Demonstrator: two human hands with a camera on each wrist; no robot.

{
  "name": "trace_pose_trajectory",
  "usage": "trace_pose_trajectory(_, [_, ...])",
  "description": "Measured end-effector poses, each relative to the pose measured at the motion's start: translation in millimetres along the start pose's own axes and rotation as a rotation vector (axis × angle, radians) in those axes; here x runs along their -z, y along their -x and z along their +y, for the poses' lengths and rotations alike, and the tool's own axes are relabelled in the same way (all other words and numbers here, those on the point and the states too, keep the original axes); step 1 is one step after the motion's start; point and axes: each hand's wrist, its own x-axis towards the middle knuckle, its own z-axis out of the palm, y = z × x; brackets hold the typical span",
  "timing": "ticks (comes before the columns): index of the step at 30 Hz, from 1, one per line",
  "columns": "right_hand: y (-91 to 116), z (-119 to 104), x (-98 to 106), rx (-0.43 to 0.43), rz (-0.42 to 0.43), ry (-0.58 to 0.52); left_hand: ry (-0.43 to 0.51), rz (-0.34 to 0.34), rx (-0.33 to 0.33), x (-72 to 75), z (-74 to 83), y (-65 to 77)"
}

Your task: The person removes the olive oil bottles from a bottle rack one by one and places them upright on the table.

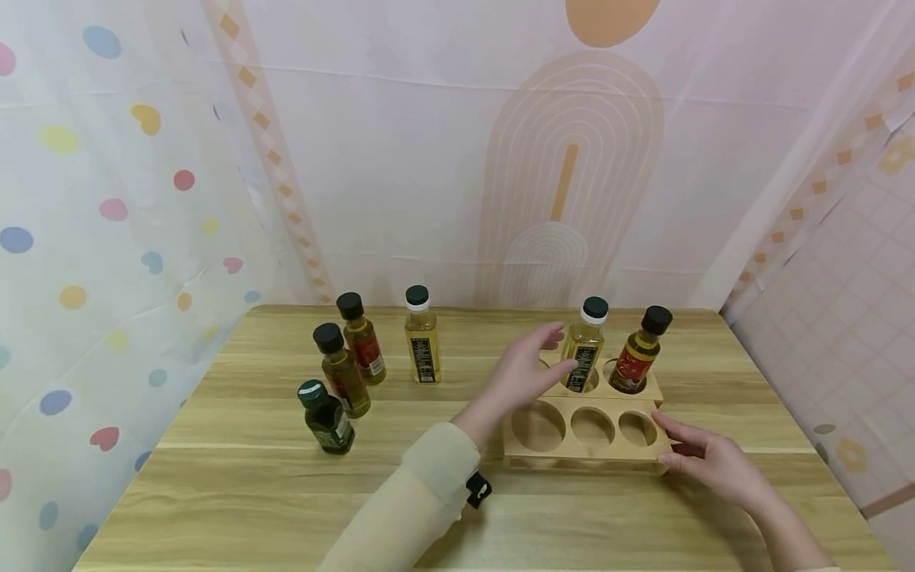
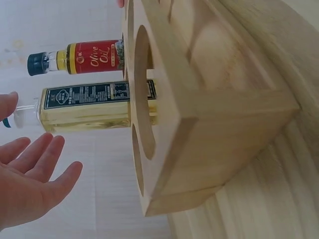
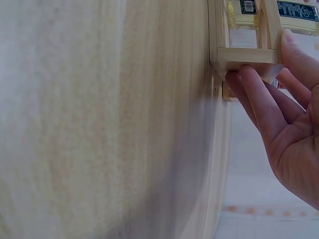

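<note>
A two-tier wooden bottle rack [image 1: 550,463] with round holes stands on the right of the table. Its back row holds a clear bottle of yellow oil [image 1: 584,349] with a dark green cap, in the middle hole, and a red-labelled olive oil bottle [image 1: 635,357] in the right one. My left hand [image 1: 525,369] hovers beside the yellow oil bottle, its fingers spread and apart from the glass in the left wrist view. At the rack's right end, my right hand [image 1: 715,461] grips the corner, thumb and fingertips [image 3: 247,74] against the wood.
To the left stand two dark-capped bottles with red labels [image 1: 366,349] [image 1: 346,381], a small dark green bottle [image 1: 329,421] and another yellow oil bottle [image 1: 424,342]. A patterned curtain [image 1: 400,159] hangs behind the wooden table [image 1: 236,477].
</note>
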Motion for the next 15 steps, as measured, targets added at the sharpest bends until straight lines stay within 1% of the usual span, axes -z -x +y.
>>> trace_pose_trajectory(4, [-0.5, 0.4, 0.4, 0.006, -0.002, -0.008, -0.013, -0.003, 0.0, -1.5, 4.3, -4.7])
trace_pose_trajectory(8, [-0.9, 0.6, 0.6, 0.008, -0.001, -0.008, -0.027, -0.001, 0.026, -2.0, 7.7, -7.6])
trace_pose_trajectory(15, [-0.7, 0.3, 0.9, 0.006, 0.01, -0.009, -0.008, 0.007, 0.052, -1.2, 10.9, -10.9])
